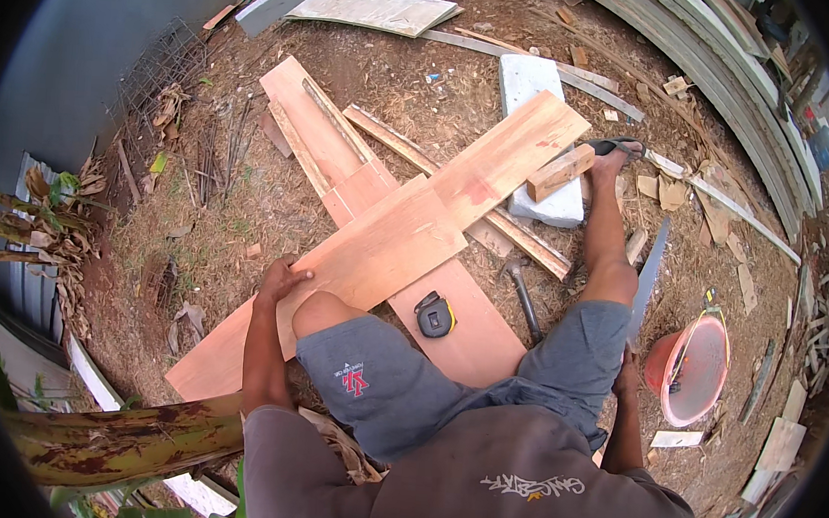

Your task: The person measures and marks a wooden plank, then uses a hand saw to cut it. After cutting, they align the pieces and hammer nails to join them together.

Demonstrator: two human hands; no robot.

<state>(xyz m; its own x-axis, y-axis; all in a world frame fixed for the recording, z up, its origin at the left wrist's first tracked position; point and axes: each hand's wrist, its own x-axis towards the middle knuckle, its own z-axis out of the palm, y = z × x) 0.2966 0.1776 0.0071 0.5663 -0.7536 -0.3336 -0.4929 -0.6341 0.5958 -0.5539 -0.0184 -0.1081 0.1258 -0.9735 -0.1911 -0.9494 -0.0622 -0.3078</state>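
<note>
My left hand (283,278) grips the left edge of a wide wooden board (377,247), its thumb side on top; part of its fingers are hidden. The board slants across other planks, and my left knee presses on it. At my right side, my right hand (628,375) is closed round the handle end of a handsaw (650,273), whose blade points up and away from me. A tape measure (435,314) lies on a reddish plank (467,329) between my legs. Beside it a hammer (524,299) rests near my right thigh.
A white block (530,84) props the far plank (525,157), with a small wooden block (560,171) near my right foot. A red bucket (693,366) stands to the right. A banana stem (128,446) crosses the lower left. Stacked long panels (729,88) line the far right.
</note>
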